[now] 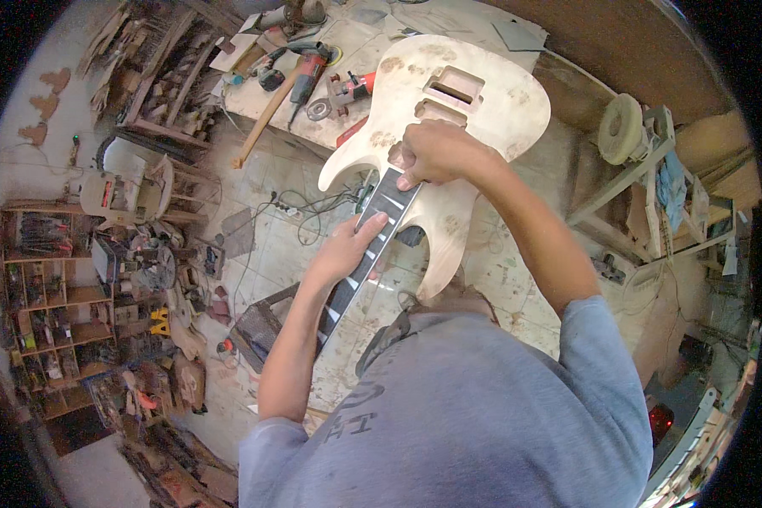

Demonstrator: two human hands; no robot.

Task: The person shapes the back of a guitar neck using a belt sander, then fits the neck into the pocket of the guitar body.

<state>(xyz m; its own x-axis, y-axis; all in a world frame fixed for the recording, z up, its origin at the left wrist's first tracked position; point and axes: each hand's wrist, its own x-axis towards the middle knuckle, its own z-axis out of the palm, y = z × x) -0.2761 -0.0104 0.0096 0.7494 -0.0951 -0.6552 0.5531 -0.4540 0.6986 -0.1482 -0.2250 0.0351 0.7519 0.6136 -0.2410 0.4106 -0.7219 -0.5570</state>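
A pale, unpainted electric guitar body (508, 102) with two pointed horns and routed cavities lies at the upper middle, part of it over the bench. The guitar neck (339, 300), with a dark fingerboard and white wedge-shaped inlays, runs from between the horns down toward my left side. My left hand (341, 252) is wrapped around the neck partway along, its thumb on the fingerboard. At the neck's body end, my right hand (444, 154) is closed, its thumb pressing on the fingerboard's end and its fingers curled over the body. Those fingertips are partly hidden.
On the workbench (250, 100) lie an angle grinder (311, 69), a red-and-grey power tool (357, 85) and a wooden stick (267, 118). Cables (313, 203) trail over the floor. Shelves (63, 309) stand at left; a frame with a round pale disc (621, 129) stands at right.
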